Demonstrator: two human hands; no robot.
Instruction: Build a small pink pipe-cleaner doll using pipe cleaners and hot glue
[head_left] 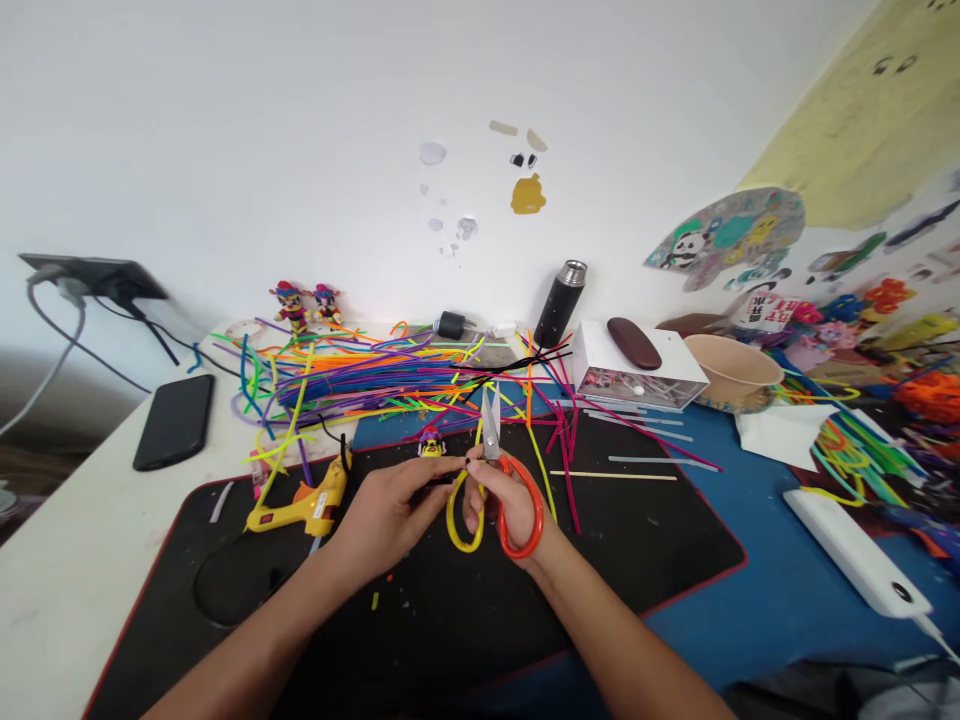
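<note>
My right hand (504, 492) is closed around a pair of scissors (491, 440), their metal blades pointing up and away. An orange-red handle loop rests over the hand. A yellow loop (466, 545) hangs on the other side; whether it is the second handle or a bent stem, I cannot tell. My left hand (386, 510) reaches in from the left, its index finger and thumb drawn together close to the right fingertips. A tiny black piece (466, 462) shows where the fingertips meet. Just behind the left fingers is a small figure (431, 443) with a yellow face and purple top.
Many coloured pipe cleaners (375, 380) lie across the back. A yellow glue gun (304, 510) rests on the black mat (420, 640) at left, beside a phone (175, 422). Behind stand two figures (291, 308), a black flask (561, 303) and a white box (645, 375).
</note>
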